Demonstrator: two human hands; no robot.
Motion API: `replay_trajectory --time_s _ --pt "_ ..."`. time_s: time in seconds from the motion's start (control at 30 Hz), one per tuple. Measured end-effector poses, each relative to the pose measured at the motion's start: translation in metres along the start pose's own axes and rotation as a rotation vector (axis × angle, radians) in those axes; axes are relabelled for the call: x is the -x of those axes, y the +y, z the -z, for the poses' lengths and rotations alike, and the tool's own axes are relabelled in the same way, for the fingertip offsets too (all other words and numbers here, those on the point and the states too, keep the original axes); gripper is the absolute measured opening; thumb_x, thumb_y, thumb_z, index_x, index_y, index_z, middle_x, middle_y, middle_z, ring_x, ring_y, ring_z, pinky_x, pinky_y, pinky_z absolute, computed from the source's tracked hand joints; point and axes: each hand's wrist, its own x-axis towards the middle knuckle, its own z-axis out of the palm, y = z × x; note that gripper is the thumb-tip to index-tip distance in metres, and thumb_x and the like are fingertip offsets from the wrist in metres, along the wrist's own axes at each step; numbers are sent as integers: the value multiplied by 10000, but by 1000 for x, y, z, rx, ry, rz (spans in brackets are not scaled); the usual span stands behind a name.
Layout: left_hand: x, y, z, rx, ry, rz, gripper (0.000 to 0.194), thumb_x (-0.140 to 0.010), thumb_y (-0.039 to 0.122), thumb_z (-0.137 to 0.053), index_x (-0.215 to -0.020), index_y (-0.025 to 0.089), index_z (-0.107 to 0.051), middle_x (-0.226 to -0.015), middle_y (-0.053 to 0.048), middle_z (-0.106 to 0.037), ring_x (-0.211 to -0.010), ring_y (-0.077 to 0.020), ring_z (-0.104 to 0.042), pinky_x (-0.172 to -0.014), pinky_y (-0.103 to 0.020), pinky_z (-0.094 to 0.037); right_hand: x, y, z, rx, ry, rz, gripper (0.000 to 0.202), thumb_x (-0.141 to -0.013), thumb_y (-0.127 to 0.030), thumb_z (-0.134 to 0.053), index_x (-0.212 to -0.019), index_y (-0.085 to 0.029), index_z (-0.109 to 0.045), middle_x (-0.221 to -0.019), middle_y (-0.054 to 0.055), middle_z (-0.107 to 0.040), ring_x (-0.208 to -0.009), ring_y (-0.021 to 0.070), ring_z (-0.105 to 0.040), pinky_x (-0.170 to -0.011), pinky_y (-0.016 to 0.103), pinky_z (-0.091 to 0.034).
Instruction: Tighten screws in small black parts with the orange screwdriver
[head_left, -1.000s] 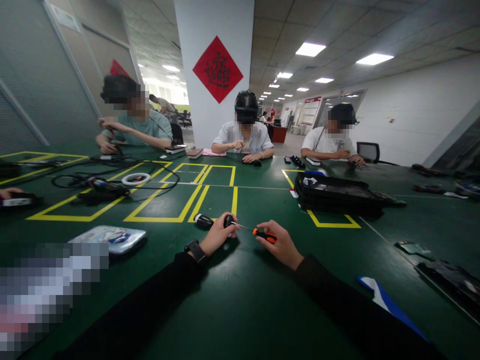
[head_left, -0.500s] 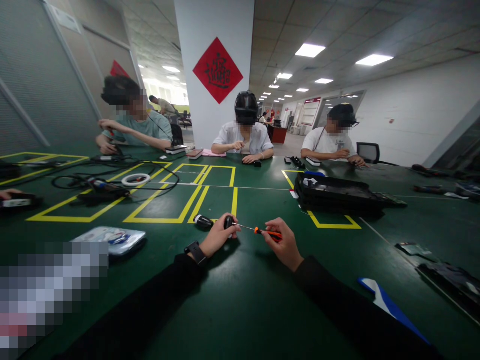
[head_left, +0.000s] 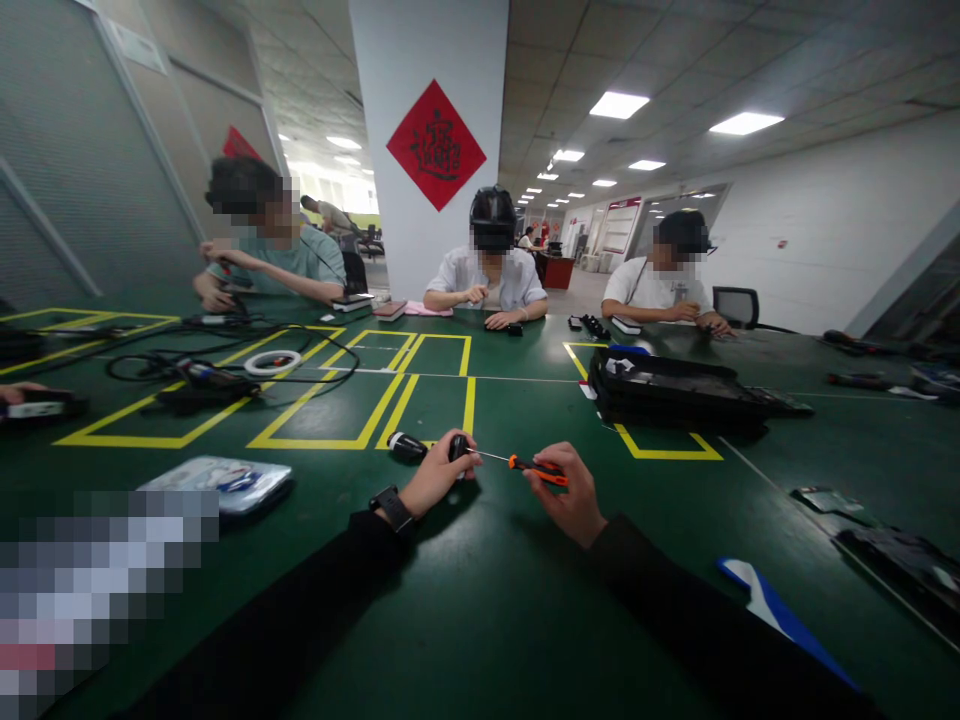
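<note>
My left hand (head_left: 436, 474), with a dark watch on its wrist, is closed around a small black rounded part (head_left: 458, 447). Most of that part is hidden by the fingers, so its kind cannot be made out. In my right hand (head_left: 570, 492) is a screwdriver (head_left: 541, 468) with an orange and black handle, gripped between thumb and fingers. Its thin metal shaft points left, and the tip meets the black part or the fingertips there. Just left of my left hand, a black and white cylindrical piece (head_left: 406, 447) lies on the green table (head_left: 495, 620).
A stack of black trays (head_left: 667, 385) stands right of centre. Cables (head_left: 187, 370) and a white ring (head_left: 272, 362) lie at left, near a clear plastic package (head_left: 247, 480). A blue and white object (head_left: 780, 610) is beside my right sleeve. Several people sit across the table.
My right hand's fingers have shifted slightly on the screwdriver, showing more of its handle. The left hand and the black part stay in nearly the same place.
</note>
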Motion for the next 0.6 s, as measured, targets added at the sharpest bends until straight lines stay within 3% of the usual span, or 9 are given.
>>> replay_trajectory --time_s 0.37,0.47,0.6 --pt "1 1 0 17 2 8 236 -701 295 -543 -893 184 -463 -690 32 -556 -565 -96 -534 -584 -234 -420 1 -1 1 -6 -22 -22 232 -737 -193 -576 -952 -209 -492 -892 41 -539 -823 151 -542 -715 306 -469" --pt "1 1 0 16 13 11 232 -709 300 -537 -895 185 -459 -680 33 -550 -568 -97 -533 -587 -235 -420 -1 -3 0 -10 -152 -144 277 -786 -236 -523 -1057 -207 -473 -933 48 -577 -846 149 -564 -765 306 -459" --pt "2 2 0 -13 4 -3 247 -693 311 -564 -883 188 -463 -684 41 -521 -562 -93 -528 -569 -229 -417 -4 -3 -1 97 -367 -258 299 -830 -314 -460 -1103 -198 -494 -772 19 -609 -683 133 -571 -657 259 -443"
